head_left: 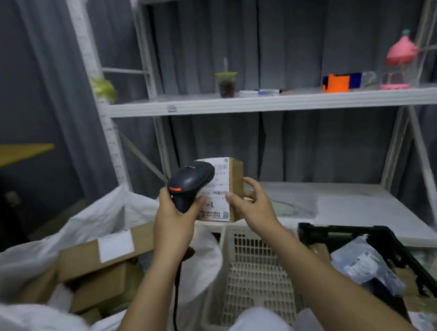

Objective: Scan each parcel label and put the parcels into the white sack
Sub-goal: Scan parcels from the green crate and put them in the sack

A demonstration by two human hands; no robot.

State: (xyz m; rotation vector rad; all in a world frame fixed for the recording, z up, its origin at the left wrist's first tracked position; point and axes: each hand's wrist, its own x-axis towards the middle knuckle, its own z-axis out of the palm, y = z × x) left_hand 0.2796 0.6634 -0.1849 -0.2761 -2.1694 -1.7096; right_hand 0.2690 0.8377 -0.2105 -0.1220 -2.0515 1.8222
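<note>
My left hand (pixel 173 219) grips a black barcode scanner (pixel 190 182) with a red light on its back, its head lying over the label of a small cardboard parcel (pixel 234 182). My right hand (pixel 251 202) holds that parcel upright by its right side, thumb on the white label (pixel 218 195). Both are raised in front of me, above a cream plastic crate (pixel 254 275). The white sack (pixel 103 214) gapes open at lower left with several cardboard boxes (pixel 96 252) inside. The scanner's black cable (pixel 177 306) hangs down between my arms.
A dark green crate (pixel 395 243) at lower right holds grey bagged parcels (pixel 364 263). A white metal shelf rack (pixel 259 103) stands ahead, carrying a drink cup (pixel 226 84), an orange and blue item (pixel 338 82) and a pink toy (pixel 400 52). A yellow tabletop (pixel 1 154) is at left.
</note>
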